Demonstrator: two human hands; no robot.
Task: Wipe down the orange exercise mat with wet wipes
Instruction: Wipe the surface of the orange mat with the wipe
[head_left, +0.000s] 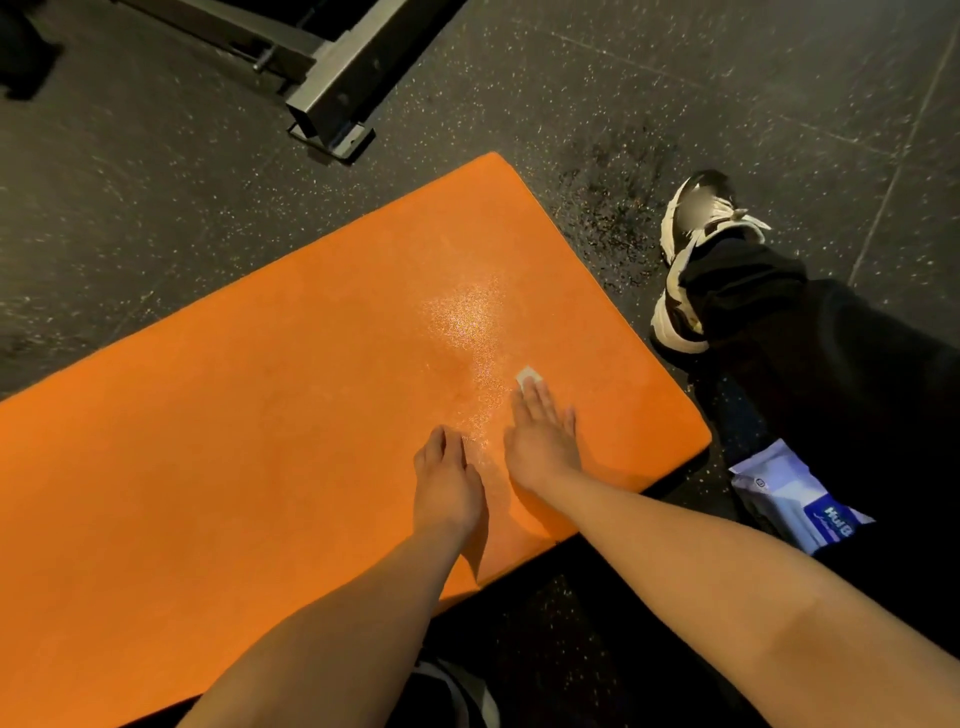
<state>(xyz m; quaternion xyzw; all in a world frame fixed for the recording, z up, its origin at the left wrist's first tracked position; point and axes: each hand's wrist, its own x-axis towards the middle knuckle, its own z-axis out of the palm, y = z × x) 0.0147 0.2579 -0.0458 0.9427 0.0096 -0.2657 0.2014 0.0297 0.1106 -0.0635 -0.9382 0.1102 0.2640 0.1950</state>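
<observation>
Now your right hand (543, 436) lies flat on the orange mat (234, 441), fingers straight and together, pressing a small white wipe (527, 373) under the fingertips. Only a corner of the wipe shows past them. Your left hand (447, 478) rests palm down just beside it, fingers relaxed on the mat and holding nothing.

The mat lies on the dark speckled floor (130, 208), set at a slant across your view. Both hands sit toward its right end. A wet shine (467, 322) spreads ahead of your right hand, up toward the far corner.

The mat's right edge runs close to your right hand. Past that edge are your black trouser leg (831, 364) and your black-and-white shoe (696, 249). A pack of wipes (795, 499) lies on the floor against that leg, just off the mat's near right corner.

The near edge passes under both your forearms. To the left of your left hand the mat runs wide and bare out to the picture's edge.

Beyond the far corner stands a metal frame (332, 88), its foot on the floor, apart from the mat.
</observation>
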